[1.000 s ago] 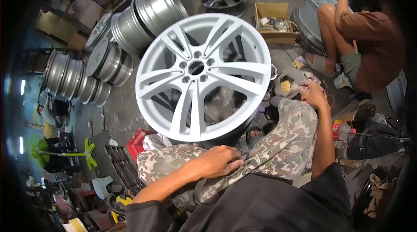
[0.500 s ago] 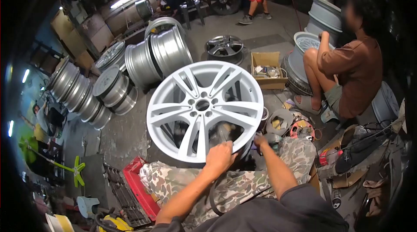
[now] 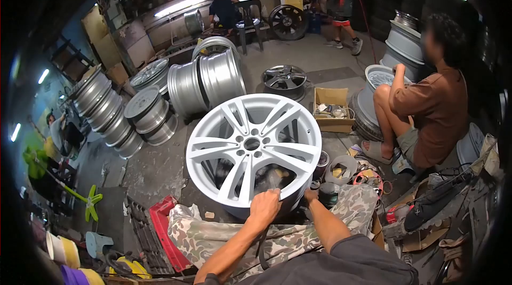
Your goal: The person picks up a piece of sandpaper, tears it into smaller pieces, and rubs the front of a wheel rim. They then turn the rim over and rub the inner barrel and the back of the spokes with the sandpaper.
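Head view: your two hands, left [image 3: 265, 206] curled at the near rim of one white wheel [image 3: 252, 144], center frame, right [image 3: 311, 195] beside it, its grip unclear.

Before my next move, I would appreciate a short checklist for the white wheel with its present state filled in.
1. White wheel lies spoked face up: ok.
2. Left hand is at the wheel's near edge: ok.
3. Right hand has a firm hold: cannot tell; its fingers are hardly visible beside the wheel.
4. Floor to the wheel's right is uncluttered: not ok; a grey tub and loose items crowd it.
5. Seated co-worker is apart from the wheel: ok.
6. Support under the wheel is steady: cannot tell; it is hidden.
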The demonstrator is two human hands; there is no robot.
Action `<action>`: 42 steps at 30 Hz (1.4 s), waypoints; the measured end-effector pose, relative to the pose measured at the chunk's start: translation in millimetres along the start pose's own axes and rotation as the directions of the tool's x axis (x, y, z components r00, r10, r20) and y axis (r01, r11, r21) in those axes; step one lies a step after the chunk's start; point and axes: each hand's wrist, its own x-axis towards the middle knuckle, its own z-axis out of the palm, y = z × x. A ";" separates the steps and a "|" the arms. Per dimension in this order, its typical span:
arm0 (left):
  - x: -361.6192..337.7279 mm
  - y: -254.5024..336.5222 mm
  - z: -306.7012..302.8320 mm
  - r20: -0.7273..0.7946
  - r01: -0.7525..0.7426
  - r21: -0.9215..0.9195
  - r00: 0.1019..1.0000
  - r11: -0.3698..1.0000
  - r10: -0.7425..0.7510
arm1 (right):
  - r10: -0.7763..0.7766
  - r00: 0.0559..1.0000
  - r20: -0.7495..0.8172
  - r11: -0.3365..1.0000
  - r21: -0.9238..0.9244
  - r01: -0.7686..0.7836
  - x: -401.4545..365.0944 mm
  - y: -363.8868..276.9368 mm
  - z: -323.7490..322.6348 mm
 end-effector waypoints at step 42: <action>-55.0 1.3 -70.7 -0.042 -0.040 0.057 0.998 0.998 0.043 | -0.175 0.970 0.169 0.777 0.629 0.031 -39.8 23.3 -15.2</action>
